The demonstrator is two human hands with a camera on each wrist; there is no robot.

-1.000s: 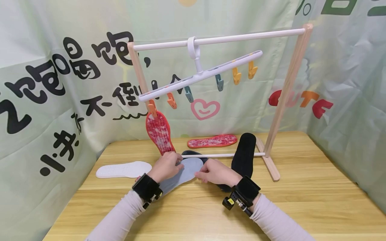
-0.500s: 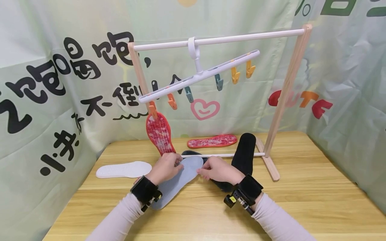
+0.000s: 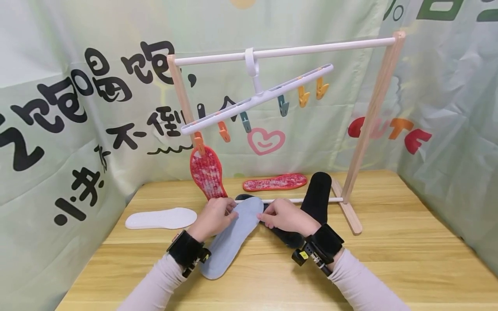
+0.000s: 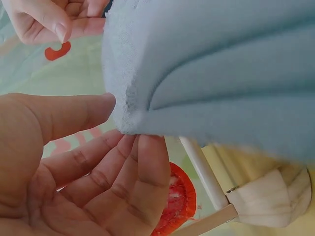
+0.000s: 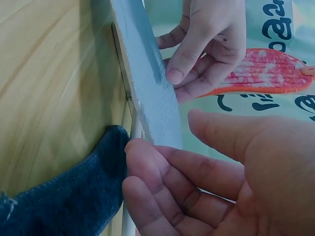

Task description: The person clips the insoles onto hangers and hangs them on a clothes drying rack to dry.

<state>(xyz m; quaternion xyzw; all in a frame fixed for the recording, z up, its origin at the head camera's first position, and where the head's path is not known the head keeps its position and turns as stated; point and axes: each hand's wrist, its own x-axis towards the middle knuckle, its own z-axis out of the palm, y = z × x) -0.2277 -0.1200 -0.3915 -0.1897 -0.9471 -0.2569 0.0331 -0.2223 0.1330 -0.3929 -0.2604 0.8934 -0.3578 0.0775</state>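
Observation:
A light blue-grey insole (image 3: 231, 242) slants upward between both hands, its near end low over the table. My left hand (image 3: 214, 218) pinches its left edge, thumb on one side and fingers on the other. At the opposite edge, the fingers of my right hand (image 3: 287, 217) touch the insole, while the right wrist view shows the thumb standing apart from it. Behind the right hand lies a dark navy insole (image 5: 74, 191), partly hidden. A black insole (image 3: 317, 196) leans against the rack's low bar. One red-and-white insole (image 3: 207, 172) hangs from an orange clip (image 3: 199, 142).
A wooden rack (image 3: 375, 112) carries a tilted white hanger (image 3: 258, 98) with several coloured clips. Another red insole (image 3: 275, 182) lies at the back of the table (image 3: 350, 276). To the left lies a white insole (image 3: 161, 218). Printed cloth hangs behind.
The blue-grey insole has swung to a steeper slant and its upper end has risen slightly. The right hand has shifted a little to the right along with its edge.

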